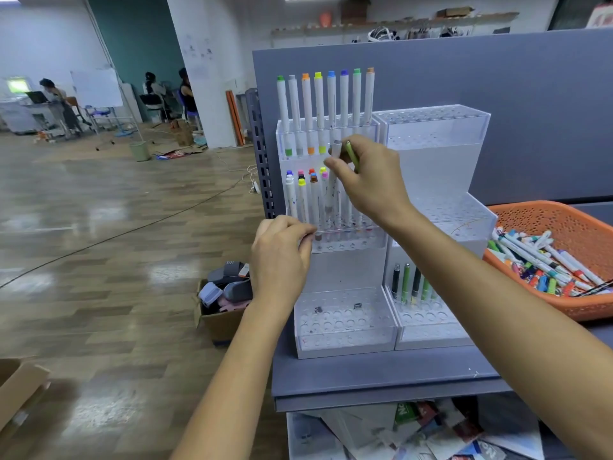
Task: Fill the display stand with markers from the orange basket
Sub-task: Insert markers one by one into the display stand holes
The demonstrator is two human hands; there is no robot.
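Observation:
A clear acrylic display stand [345,330] with three stepped tiers stands on a grey shelf. Its top tier holds a row of white markers [319,101]; its middle tier holds several more. My right hand [371,180] pinches a white marker with a grey cap [332,180] over the middle tier and also holds a green marker [352,156]. My left hand [282,257] grips the left edge of the middle tier. The orange basket [570,224] at the right holds many loose markers [537,260].
A second clear stand [434,180] beside the first holds a few dark and green pens [409,283] in its lowest tier. A cardboard box [222,313] of items sits on the floor at the left. People work at the far back left.

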